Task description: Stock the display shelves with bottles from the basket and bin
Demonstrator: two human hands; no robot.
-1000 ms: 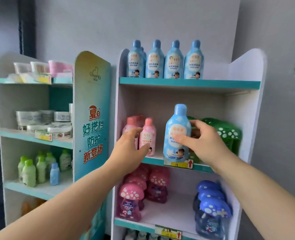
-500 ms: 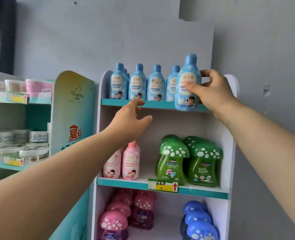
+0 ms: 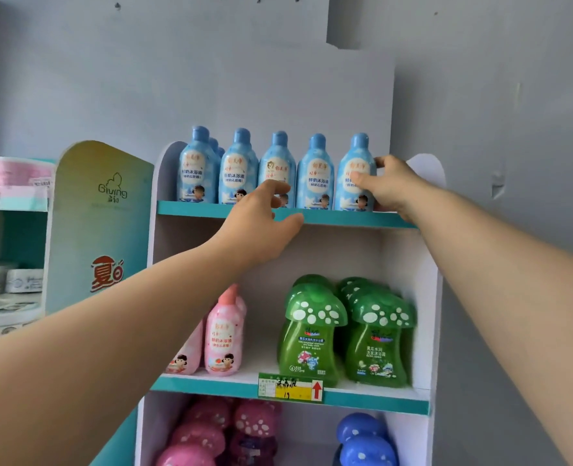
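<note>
Blue bottle [image 3: 353, 154] inside right grip [image 3: 392, 186]

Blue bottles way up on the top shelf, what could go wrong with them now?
Maybe a tumble. The right hand grips the end bottle, which stands very close to its neighbour, so a nudge on letting go might tip both over. The left hand hovers by the middle bottle, near the front edge of the shelf, and could knock it off.

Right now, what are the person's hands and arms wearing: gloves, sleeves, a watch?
Nothing visible. Left hand and right hand are ungloved, no rings showing; left forearm and right forearm are uncovered to the frame edge, with no sleeve, watch or bracelet.
</note>
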